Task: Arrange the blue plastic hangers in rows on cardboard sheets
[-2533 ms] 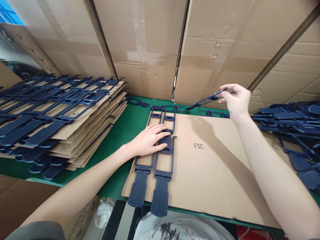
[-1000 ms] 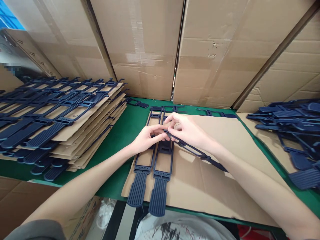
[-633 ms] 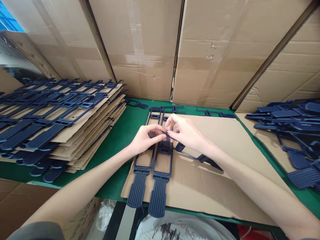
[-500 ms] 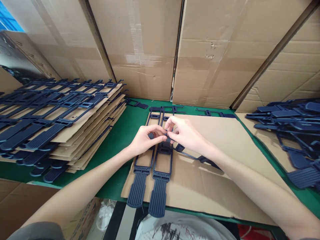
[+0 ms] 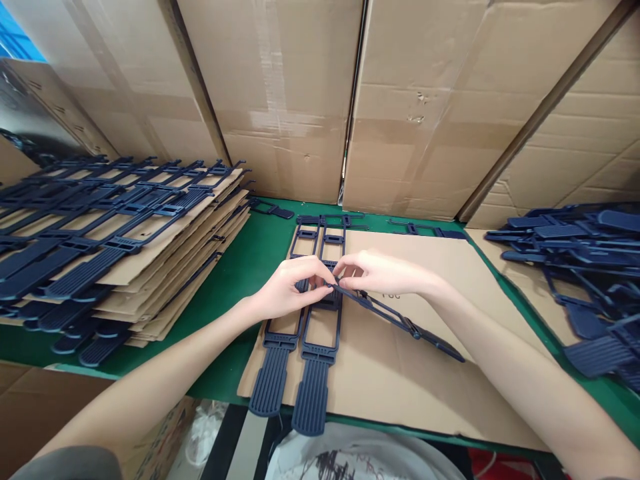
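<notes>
A dark blue plastic frame piece slants down to the right above the cardboard sheet. Its upper left end is pinched between the fingertips of my left hand and my right hand, which meet there. Both hands are closed, and the fingers partly hide that end. Beneath them, two long dark blue plastic frames with ribbed paddle ends lie side by side, the left frame and the right frame. Their paddles stick out past the sheet's near edge.
At left rises a stack of cardboard sheets layered with similar frames. A heap of blue plastic parts lies at right. More pieces rest at the back of the green table. Large cardboard boxes stand behind.
The held piece has swung into clearer view, its free end now reaching lower right. My right hand has lowered slightly and flattened; the left stays pinched close by.
</notes>
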`<state>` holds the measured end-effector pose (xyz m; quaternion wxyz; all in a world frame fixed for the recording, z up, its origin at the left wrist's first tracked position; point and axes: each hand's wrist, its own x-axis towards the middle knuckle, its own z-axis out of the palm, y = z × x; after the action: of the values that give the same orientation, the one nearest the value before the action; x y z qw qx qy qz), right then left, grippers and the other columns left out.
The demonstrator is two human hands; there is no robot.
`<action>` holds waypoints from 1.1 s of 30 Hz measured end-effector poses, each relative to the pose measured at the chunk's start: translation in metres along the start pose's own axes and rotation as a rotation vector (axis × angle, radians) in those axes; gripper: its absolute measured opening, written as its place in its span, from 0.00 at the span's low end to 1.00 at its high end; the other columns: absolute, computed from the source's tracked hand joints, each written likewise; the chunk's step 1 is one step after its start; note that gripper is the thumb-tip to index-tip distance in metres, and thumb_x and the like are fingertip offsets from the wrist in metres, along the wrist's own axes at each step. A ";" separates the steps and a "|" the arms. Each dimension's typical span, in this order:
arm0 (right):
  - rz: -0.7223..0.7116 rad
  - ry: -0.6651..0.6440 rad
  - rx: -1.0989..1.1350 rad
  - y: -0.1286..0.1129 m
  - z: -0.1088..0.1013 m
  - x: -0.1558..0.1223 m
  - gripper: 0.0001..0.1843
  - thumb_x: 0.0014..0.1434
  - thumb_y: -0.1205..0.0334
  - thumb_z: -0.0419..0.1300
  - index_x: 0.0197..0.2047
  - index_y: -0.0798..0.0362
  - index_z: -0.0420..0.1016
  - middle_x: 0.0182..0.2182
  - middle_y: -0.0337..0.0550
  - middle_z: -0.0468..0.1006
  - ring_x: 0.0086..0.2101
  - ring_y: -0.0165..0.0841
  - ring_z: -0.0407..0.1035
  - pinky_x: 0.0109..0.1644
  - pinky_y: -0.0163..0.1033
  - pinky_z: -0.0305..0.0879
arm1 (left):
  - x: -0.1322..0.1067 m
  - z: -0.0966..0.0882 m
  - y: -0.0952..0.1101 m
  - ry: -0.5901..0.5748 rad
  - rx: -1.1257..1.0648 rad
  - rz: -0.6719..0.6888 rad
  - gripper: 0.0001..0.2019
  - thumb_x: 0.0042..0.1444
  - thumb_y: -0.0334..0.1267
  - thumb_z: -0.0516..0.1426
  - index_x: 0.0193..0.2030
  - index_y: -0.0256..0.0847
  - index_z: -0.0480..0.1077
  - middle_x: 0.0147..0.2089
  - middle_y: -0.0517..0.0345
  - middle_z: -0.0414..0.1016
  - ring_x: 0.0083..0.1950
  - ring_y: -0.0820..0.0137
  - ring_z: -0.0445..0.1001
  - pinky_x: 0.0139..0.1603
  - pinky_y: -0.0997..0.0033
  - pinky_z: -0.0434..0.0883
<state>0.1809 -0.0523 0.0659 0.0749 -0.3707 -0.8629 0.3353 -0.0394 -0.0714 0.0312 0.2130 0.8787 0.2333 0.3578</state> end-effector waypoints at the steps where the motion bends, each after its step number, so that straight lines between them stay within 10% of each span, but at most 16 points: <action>1: 0.004 -0.002 0.001 0.002 -0.002 0.000 0.13 0.58 0.61 0.55 0.44 0.54 0.74 0.34 0.43 0.78 0.32 0.33 0.71 0.33 0.35 0.63 | 0.000 0.001 -0.001 -0.003 0.008 0.014 0.04 0.59 0.34 0.56 0.39 0.39 0.73 0.36 0.53 0.76 0.35 0.70 0.73 0.40 0.70 0.71; 20: 0.296 0.267 0.054 0.054 -0.037 0.000 0.09 0.54 0.64 0.60 0.39 0.56 0.73 0.25 0.42 0.77 0.22 0.31 0.72 0.28 0.35 0.67 | -0.001 -0.001 -0.017 -0.218 0.525 0.048 0.11 0.64 0.38 0.50 0.48 0.41 0.71 0.54 0.49 0.72 0.53 0.62 0.69 0.55 0.59 0.64; 26: 0.459 0.467 -0.331 0.084 -0.046 0.001 0.10 0.54 0.63 0.59 0.41 0.54 0.74 0.37 0.46 0.80 0.35 0.38 0.75 0.40 0.39 0.67 | -0.001 -0.003 -0.019 -0.310 0.453 0.044 0.13 0.65 0.39 0.50 0.49 0.42 0.72 0.56 0.48 0.71 0.58 0.60 0.66 0.60 0.56 0.60; 33: 0.255 0.105 -0.275 0.082 -0.051 -0.006 0.12 0.47 0.63 0.64 0.38 0.51 0.76 0.36 0.42 0.80 0.37 0.37 0.73 0.38 0.36 0.68 | -0.001 -0.003 -0.020 -0.326 0.452 0.038 0.13 0.65 0.39 0.49 0.49 0.42 0.72 0.57 0.48 0.71 0.59 0.60 0.66 0.60 0.56 0.61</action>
<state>0.2534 0.0115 0.0537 0.0252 -0.5008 -0.8415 0.2012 -0.0472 -0.0553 0.0219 0.0394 0.9542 0.2532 0.1545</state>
